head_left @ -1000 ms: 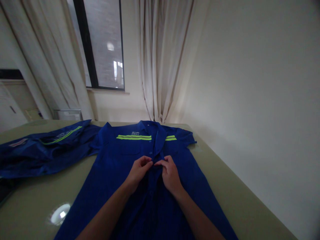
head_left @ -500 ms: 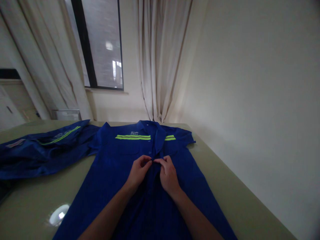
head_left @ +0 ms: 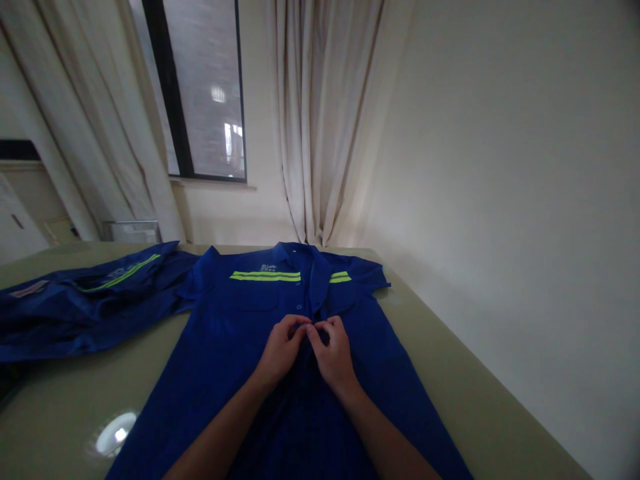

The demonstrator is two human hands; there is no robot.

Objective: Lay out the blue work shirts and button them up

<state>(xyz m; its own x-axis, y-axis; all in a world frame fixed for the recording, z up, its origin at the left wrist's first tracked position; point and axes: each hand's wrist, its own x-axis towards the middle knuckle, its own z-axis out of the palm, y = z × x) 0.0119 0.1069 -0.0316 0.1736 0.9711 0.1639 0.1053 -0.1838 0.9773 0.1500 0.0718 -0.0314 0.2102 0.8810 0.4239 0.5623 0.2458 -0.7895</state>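
Observation:
A blue short-sleeved shirt (head_left: 240,340) with yellow-green reflective bands lies spread out, collar at the far end. At its front opening, below two visible buttons, my left hand (head_left: 283,347) pinches the fabric edge. My right hand (head_left: 334,350) pinches the placket from the other side, and the fingertips of both hands meet at the middle. Whatever button or hole is between the fingertips is hidden. The upper part of the opening is folded back near the collar.
A second blue garment (head_left: 100,307) with a reflective stripe lies rumpled at the left, touching the shirt's sleeve. The greenish table (head_left: 75,393) reaches a wall (head_left: 500,200) on the right. Curtains (head_left: 320,120) and a window (head_left: 210,87) stand behind.
My right hand's thumb has come in against my left fingertips, and the hands are now closer together. My left hand has shifted slightly right. The shirt lies almost unchanged.

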